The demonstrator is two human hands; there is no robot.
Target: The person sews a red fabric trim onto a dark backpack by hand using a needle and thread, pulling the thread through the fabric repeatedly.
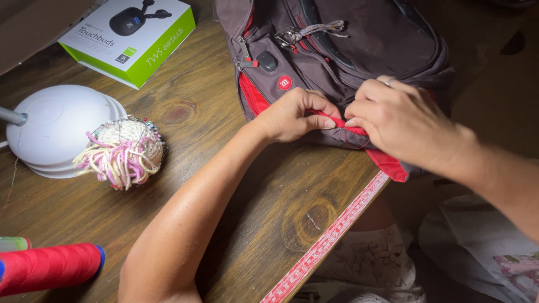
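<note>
Red trim of grey backpack pinched between left hand and right hand, both hands clamped on it.

Both forearms reach in; left hand and right hand meet, fingers pinched together, knuckles up

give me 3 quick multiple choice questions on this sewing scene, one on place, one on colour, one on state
1. Where is the pincushion?
A. against the white lamp base
B. on the backpack
C. on the earbuds box

2. What colour is the thread spool?
A. green
B. red
C. white

3. What are the hands doing?
A. resting flat on the table
B. lifting the box
C. pinching the backpack's red trim

Answers: 1 A, it sits touching the base. 2 B, red wound thread. 3 C, left hand and right hand grip the trim on the backpack.
</note>
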